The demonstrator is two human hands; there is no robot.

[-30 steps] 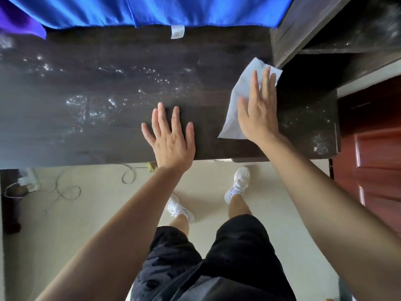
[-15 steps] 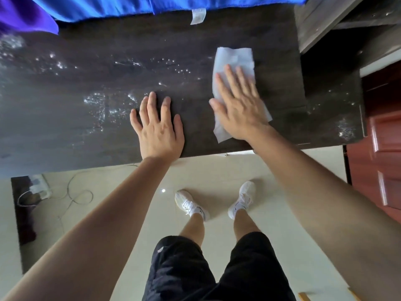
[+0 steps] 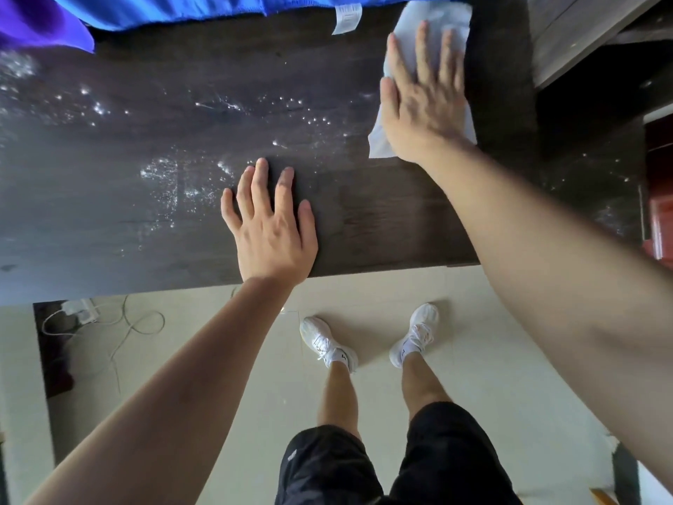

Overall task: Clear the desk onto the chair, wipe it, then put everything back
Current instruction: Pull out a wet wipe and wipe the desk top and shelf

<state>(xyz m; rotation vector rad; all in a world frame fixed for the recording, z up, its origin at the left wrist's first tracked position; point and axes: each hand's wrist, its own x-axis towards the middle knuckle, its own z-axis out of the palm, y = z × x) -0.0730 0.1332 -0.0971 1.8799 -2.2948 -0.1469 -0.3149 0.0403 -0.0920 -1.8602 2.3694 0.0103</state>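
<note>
Under my flat right hand (image 3: 424,103): wipe (image 3: 433,10). Left hand (image 3: 271,227) flat, empty. Blue cloth (image 3: 182,7) just past wipe; I might snag it.

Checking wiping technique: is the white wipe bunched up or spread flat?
Spread flat: the wipe lies on the desk under the right hand, fingers straight, edges showing around it.

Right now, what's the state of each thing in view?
left hand, open, flat on the desk, holding nothing.
right hand, open, straight fingers pressing the wipe down.
wipe, lying flat under the right hand, near the desk's far edge.
desk, white specks across its left and middle.
blue cloth, draped along the desk's far edge.
</note>
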